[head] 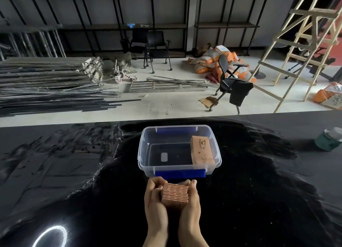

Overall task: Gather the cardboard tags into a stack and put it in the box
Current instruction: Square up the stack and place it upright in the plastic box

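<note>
Black glossy surface (240, 200), ring-light glare near its front left corner. Both hands, left (155, 198) and right (190, 200), clamp a tag stack (174, 194) between them, just in front of the clear box (177, 170). More tags (202, 150) lean against the box's right wall. Green jar (329, 139) sits at the right edge. Behind: metal bars (46, 87), chairs (231, 84), a ladder (299, 43).

box (177, 134): clear smooth plastic, blue clips
tags (174, 194): brown matt cardboard, ribbed edges
table (259, 200): black, glossy
ladder (296, 48): bare wood
</note>
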Tool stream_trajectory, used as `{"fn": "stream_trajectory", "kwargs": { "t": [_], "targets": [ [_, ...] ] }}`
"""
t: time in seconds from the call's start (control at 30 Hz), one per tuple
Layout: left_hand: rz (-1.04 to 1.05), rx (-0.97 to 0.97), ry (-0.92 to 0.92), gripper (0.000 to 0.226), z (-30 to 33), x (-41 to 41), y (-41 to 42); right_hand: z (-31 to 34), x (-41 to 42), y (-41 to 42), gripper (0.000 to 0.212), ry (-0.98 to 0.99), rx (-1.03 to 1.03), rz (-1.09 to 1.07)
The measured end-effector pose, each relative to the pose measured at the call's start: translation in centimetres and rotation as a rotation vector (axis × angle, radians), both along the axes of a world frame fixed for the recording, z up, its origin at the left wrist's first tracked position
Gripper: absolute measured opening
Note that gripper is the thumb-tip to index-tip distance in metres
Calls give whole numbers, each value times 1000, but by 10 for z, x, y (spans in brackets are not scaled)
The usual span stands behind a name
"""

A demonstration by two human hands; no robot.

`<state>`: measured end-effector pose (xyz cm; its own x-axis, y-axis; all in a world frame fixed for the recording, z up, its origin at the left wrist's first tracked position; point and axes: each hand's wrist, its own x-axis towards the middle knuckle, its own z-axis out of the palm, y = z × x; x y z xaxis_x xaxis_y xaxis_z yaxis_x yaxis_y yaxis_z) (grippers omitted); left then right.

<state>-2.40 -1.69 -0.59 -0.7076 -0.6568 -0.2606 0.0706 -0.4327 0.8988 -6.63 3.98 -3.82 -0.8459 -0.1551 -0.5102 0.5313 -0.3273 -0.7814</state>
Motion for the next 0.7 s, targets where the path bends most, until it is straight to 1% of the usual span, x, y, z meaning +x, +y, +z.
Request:
{"fn": "stream_trajectory", "kwargs": {
  "t": [0.03,0.07,0.13,0.17,0.23,0.3,0.33,0.37,0.4,0.43,0.47,0.5,0.53,0.63,0.7],
  "targets": [
    [-5,13,1,33,0,0,1,3,-7,-1,56,-22,38,16],
    [-9,13,1,37,0,0,2,6,-11,-1,56,4,46,32],
    [4,-14,-29,44,0,0,-1,13,-10,-6,66,17,54,-51],
    [8,-25,-51,45,-1,-1,-3,18,-9,-10,72,17,88,-93],
    [-23,-43,-101,41,-1,1,-3,16,0,-12,77,103,131,-114],
    [-149,-44,-143,36,-1,8,-3,9,-1,-8,77,119,160,-168],
    [-228,-32,-134,34,0,16,-7,6,-3,-5,77,96,157,-189],
    [-294,-62,-116,26,-1,25,-14,5,-6,-2,76,47,154,-213],
    [-353,-154,-96,17,-2,34,-23,3,-8,1,75,-16,129,-242],
    [-451,-311,-110,28,-6,42,-31,4,-9,4,75,-75,102,-274],
    [-569,-476,-142,47,-6,50,-37,5,-9,6,75,-129,78,-308],
    [-644,-621,-184,61,-5,57,-39,8,-8,7,73,-173,57,-330],
    [-657,-722,-221,66,-1,60,-38,9,-8,7,71,-213,36,-333],
    [-536,-829,-258,57,4,55,-37,15,-5,5,67,-263,9,-272],
    [-503,-924,-271,51,9,54,-43,15,-4,15,66,-168,49,-216]
  ]
}}
